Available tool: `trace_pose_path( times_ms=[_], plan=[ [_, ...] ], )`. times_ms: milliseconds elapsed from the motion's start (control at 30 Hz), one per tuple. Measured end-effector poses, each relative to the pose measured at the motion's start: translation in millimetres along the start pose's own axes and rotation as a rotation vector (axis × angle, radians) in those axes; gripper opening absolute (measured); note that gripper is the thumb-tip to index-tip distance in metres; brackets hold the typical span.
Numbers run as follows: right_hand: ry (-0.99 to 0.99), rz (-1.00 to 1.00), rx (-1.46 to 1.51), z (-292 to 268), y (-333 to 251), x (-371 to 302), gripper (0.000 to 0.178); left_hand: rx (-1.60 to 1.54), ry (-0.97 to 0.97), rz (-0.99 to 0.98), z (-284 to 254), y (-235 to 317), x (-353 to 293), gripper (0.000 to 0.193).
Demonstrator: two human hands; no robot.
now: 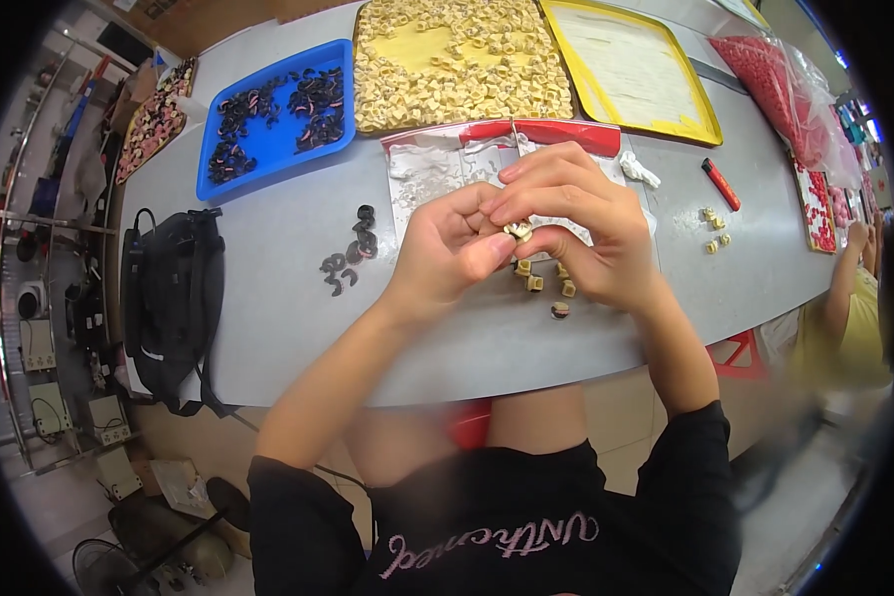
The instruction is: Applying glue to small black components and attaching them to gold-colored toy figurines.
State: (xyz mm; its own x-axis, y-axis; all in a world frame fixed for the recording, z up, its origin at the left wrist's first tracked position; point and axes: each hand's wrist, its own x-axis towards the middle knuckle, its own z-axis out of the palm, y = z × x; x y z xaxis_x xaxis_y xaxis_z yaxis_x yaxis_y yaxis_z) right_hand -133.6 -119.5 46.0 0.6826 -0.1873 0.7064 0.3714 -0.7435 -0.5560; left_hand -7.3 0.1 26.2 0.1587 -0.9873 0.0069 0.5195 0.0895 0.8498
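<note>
My left hand (437, 253) and my right hand (606, 233) meet over the grey table, fingertips pinched together. Between them is a small cream-coloured piece (518, 231) with dark and white patches, partly covered by the fingers. Below my right hand lie several loose cream cube-like pieces (534, 284) and one piece with a dark band (560, 310). Loose black curved pieces (364, 244) are scattered left of my left hand. Behind the hands, a white sheet with a red border (422, 174) lies on the table, greyish bits on it.
A blue tray (205, 184) holds black pieces; a yellow tray (437, 45) is covered in cream pieces. Another yellow-rimmed tray (710, 119), a red marker-like stick (721, 185) and a bag of red pieces (765, 79) are rightward. A black bag (179, 298) sits left. Another person (849, 318) works at right.
</note>
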Motion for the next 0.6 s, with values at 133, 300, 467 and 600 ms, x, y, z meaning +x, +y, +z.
trace_pose_path(
  times_ms=[133,300,467,600],
  plan=[
    [-0.028,-0.001,-0.024,2,-3,-1,0.027,0.008,-0.079,-0.028,-9,-7,0,0.026],
    [-0.002,-0.015,-0.056,4,-4,-1,0.028,-0.007,-0.071,-0.089,-6,-6,1,0.037],
    [-0.003,-0.012,-0.081,5,-4,-1,0.028,-0.103,-0.045,-0.042,-4,-15,1,0.031],
    [-0.092,-0.039,-0.059,-3,2,2,0.031,-0.124,-0.019,-0.012,-1,-11,4,0.03]
  ],
)
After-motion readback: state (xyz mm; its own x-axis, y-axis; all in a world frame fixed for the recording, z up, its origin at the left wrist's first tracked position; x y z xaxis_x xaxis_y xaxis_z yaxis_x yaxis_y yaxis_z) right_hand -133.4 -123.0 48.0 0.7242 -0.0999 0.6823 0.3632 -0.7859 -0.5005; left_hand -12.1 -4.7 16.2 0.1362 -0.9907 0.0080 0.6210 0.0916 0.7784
